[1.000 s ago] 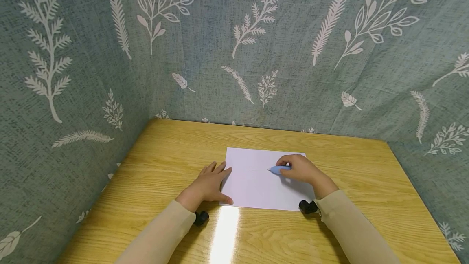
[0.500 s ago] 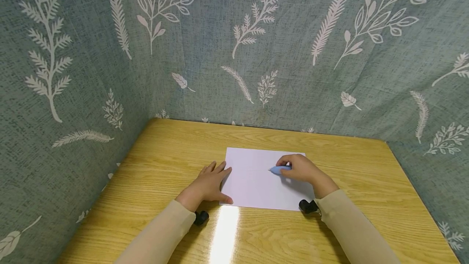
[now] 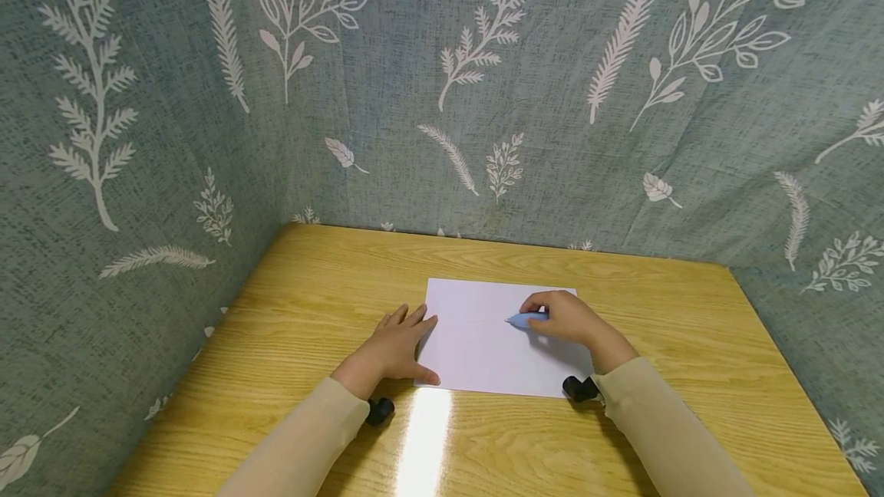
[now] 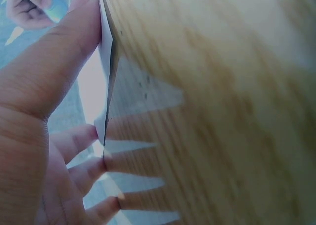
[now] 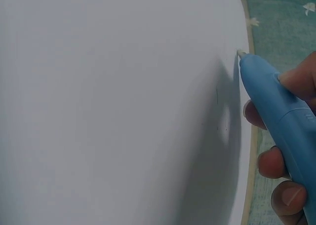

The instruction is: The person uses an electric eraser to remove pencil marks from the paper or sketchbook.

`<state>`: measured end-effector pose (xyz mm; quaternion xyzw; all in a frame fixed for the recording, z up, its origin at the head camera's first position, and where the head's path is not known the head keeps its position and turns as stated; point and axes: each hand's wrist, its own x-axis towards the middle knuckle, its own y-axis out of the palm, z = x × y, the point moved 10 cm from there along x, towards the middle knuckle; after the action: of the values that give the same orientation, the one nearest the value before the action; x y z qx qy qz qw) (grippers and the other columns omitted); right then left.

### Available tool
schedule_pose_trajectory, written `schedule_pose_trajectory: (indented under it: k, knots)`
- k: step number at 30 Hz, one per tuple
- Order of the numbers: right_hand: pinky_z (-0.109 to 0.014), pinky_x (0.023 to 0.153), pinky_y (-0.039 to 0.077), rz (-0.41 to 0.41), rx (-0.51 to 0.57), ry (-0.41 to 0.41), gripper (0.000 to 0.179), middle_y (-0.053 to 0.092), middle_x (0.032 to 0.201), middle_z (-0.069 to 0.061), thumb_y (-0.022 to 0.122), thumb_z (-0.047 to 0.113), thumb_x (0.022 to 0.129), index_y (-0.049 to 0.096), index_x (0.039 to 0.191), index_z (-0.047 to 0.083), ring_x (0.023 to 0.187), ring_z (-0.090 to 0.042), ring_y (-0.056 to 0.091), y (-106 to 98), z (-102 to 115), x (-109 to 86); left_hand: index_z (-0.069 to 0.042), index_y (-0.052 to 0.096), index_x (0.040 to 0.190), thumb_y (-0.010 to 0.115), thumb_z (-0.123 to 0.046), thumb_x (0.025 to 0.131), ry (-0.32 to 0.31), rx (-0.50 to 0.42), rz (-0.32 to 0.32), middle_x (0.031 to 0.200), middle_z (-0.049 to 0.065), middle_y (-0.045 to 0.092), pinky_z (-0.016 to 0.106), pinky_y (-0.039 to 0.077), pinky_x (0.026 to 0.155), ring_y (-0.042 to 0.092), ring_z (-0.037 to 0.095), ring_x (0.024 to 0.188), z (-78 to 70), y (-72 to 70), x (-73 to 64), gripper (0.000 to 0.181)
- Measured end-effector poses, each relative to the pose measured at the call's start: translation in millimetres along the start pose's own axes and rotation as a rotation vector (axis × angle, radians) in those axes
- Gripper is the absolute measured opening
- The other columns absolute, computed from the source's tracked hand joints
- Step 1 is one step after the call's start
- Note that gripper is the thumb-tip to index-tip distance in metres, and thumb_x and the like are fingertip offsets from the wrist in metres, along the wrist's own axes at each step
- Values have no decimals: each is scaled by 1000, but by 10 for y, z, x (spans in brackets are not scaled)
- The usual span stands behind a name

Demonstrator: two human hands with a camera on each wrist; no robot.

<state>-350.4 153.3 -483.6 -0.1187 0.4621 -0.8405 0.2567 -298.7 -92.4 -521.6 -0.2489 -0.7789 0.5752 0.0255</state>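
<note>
A white sheet of paper [image 3: 476,351] lies flat on the wooden table, with faint thin marks [image 5: 217,96] on it in the right wrist view. My left hand [image 3: 390,351] rests spread at the sheet's left edge, thumb near the lower left corner and fingertips on the paper. In my right hand [image 3: 569,319] I grip a thick blue electric eraser [image 5: 276,111], its small pale tip [image 5: 241,53] pointing left, right at the paper. The thumb [image 5: 298,79] presses on its upper side, and the other fingers curl beneath it. The eraser's rear end is hidden by the hand.
The wooden table [image 3: 331,274] extends around the sheet, with a bright glare strip [image 3: 423,443] in front. Green leaf-patterned cloth [image 3: 387,83] hangs behind and at both sides. Small black wrist cameras [image 3: 582,390] sit at both sleeves.
</note>
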Motion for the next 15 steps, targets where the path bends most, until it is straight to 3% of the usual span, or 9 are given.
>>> schedule_pose_trajectory:
  k: [15]
  knots:
    - [-34,72,45,4,8,16,17,67,96,5,70,11,90,74,106,16,78,-14,54,-8,33,-5,-19,35,158,81,-63,70,-3,-9,-2,166,9,19,59,11,120,10,42,151,-27,-30,-29,109]
